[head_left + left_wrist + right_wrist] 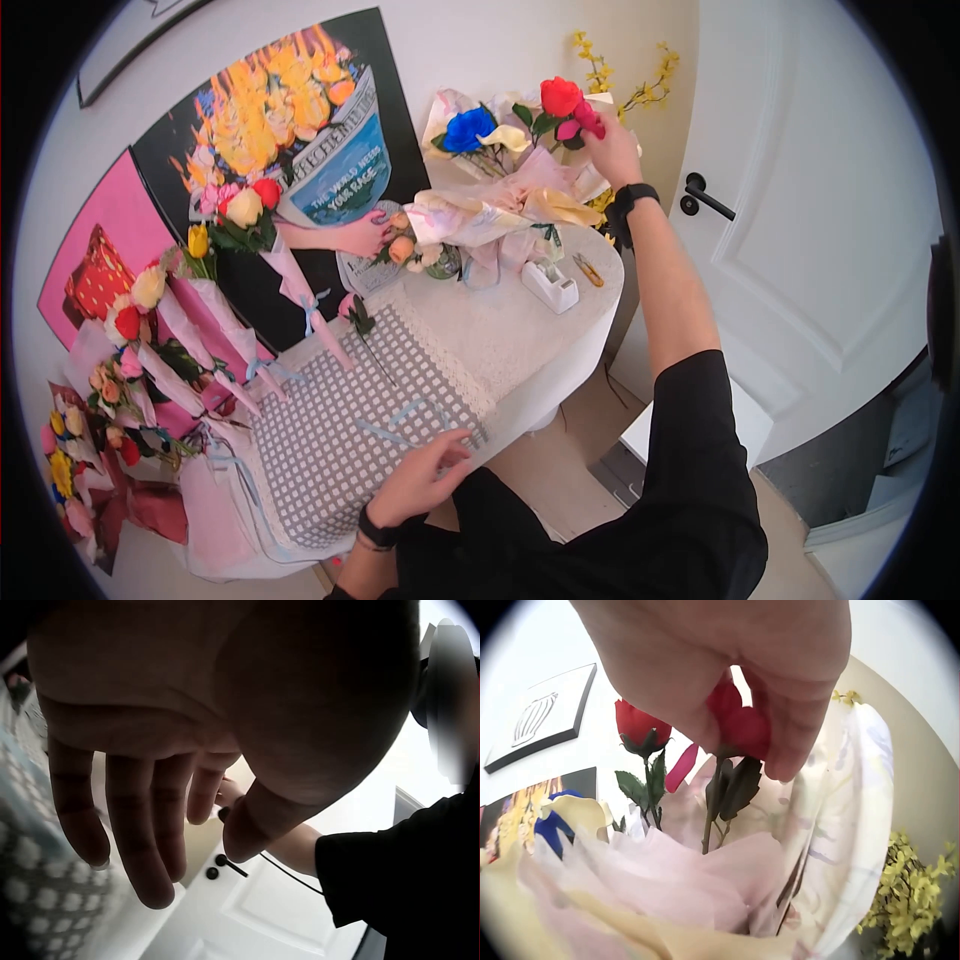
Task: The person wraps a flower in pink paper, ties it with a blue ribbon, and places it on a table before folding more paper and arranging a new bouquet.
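Note:
At the back right, my right hand (612, 150) grips the bloom of a magenta flower (580, 122) in a paper-wrapped bouquet. In the right wrist view, fingers and thumb lie around the magenta bloom (742, 731), its stem going down into pale pink wrapping (660, 877). A red rose (641, 724) stands just beside it. The bouquet also holds a blue flower (467, 130) and a white calla lily (508, 138). My left hand (425, 478) hangs loosely bent over the table's front edge, holding nothing, near a light blue ribbon (400, 420) on the checked cloth (330, 450).
A tape dispenser (550, 287) and orange-handled snips (588, 270) lie at the table's right end. A single stem (375, 345) lies on the cloth. Several wrapped flowers line the left side. Posters (160, 160) stand behind; a white door (800, 200) is right.

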`<state>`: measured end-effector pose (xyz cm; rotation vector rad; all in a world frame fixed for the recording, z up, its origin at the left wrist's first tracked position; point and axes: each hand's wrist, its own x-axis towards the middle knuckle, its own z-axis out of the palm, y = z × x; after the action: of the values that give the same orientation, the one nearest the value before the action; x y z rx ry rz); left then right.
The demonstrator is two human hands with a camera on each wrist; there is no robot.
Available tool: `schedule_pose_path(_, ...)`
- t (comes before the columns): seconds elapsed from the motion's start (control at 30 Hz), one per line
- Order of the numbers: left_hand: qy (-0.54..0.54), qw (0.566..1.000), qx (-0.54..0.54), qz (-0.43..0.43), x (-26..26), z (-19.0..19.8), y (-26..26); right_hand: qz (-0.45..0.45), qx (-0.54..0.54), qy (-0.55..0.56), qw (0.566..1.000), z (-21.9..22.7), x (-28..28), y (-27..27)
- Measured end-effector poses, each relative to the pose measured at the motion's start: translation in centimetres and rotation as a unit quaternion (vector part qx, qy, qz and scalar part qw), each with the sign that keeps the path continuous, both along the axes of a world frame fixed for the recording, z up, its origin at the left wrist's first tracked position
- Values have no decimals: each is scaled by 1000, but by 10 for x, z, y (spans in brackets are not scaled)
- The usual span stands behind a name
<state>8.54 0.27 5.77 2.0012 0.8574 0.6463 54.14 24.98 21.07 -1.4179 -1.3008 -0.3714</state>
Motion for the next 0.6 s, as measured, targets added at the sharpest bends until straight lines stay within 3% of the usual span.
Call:
schedule_pose_path(0.03,-6,1000,-8,5,-13,-8,-7,-8,-10,-13,1000,7,-4,1)
schedule_pose_path(0.1,0,992,-4,129,-41,-23,-20,-17,-20,-28,999,18,-13,4)
schedule_pose_path(0.13,-4,991,-11,134,-54,-34,-24,-5,-2,-35,999,24,-10,10)
schedule_pose_path(0.2,-57,969,-14,241,-75,-57,-27,9,5,-38,999,34,-22,8)
schedule_pose_path(0.3,-102,949,-10,297,-92,-60,-34,6,-13,-54,998,30,-35,14)
schedule_pose_path(0.53,-185,929,-22,320,-117,-74,-31,10,16,-119,993,11,-40,35)
schedule_pose_path(0.6,-189,929,-28,318,-118,-74,-31,58,42,-87,994,15,-42,36)
